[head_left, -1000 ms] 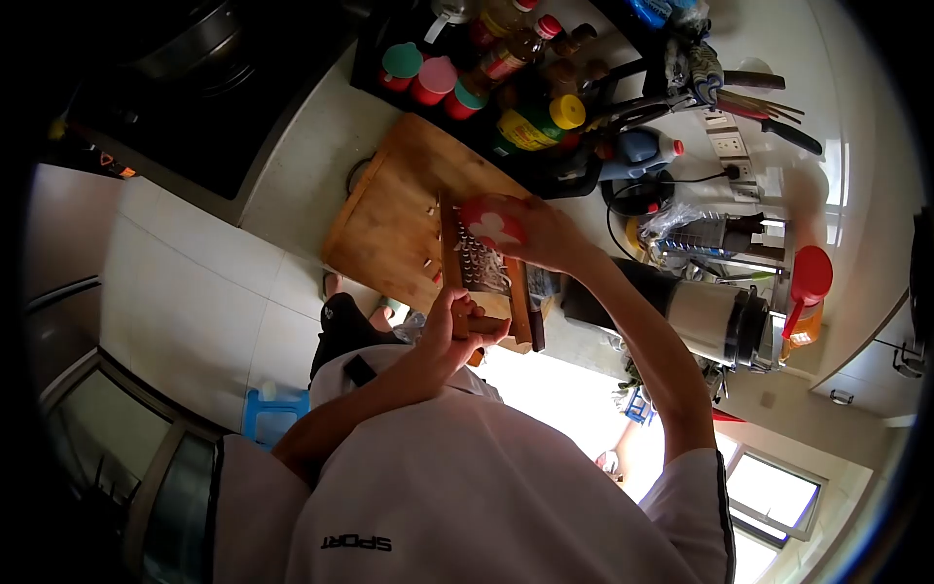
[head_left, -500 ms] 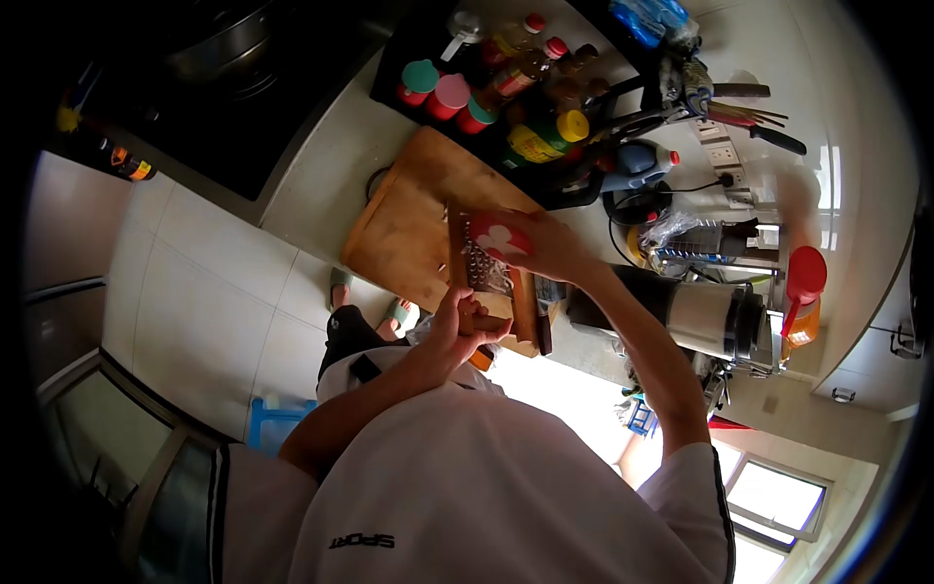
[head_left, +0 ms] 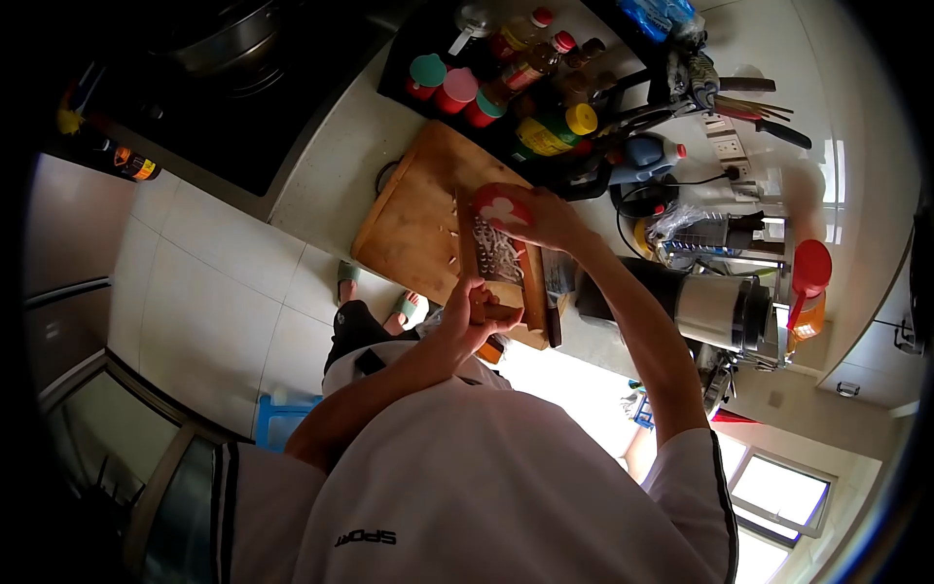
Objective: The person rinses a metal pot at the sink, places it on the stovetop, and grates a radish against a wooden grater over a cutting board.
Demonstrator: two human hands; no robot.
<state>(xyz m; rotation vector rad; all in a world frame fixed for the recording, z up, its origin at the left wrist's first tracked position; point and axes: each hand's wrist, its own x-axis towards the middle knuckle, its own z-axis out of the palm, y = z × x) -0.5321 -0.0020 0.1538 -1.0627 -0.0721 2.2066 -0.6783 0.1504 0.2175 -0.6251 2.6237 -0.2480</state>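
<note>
- The grater [head_left: 484,255] lies over the cutting board [head_left: 409,209], with its long axis running from near the body outward, away from the person.
- At the near end of it, the left hand [head_left: 468,323] is curled around the wooden handle [head_left: 502,312]; the fingers are closed on it.
- At the far end is the red-and-white piece [head_left: 501,206], lying against the grater under the right hand [head_left: 555,222], whose fingers are bent over it and hold it. From this piece, the handle lies back toward the body, along the same long axis. The right hand is the nearer one to the piece.
- The grater has a flat metal plate with many holes, between two straight wooden rails. Pale, thin shreds [head_left: 503,255] are gathered on it, loose and tangled.
- The piece looks smooth and rounded, red with a pale lobed patch; I cannot tell surely what it is.
- The board is of light brown wood, thick and rectangular, with small pale bits scattered beside the grater.
- Just beside the outer rail lies a knife [head_left: 557,275], with a broad grey blade and a dark handle pointing to the body.
- Under the board is the bench [head_left: 326,180], pale and smooth; farther along stands a dark glossy stove [head_left: 209,131].
</note>
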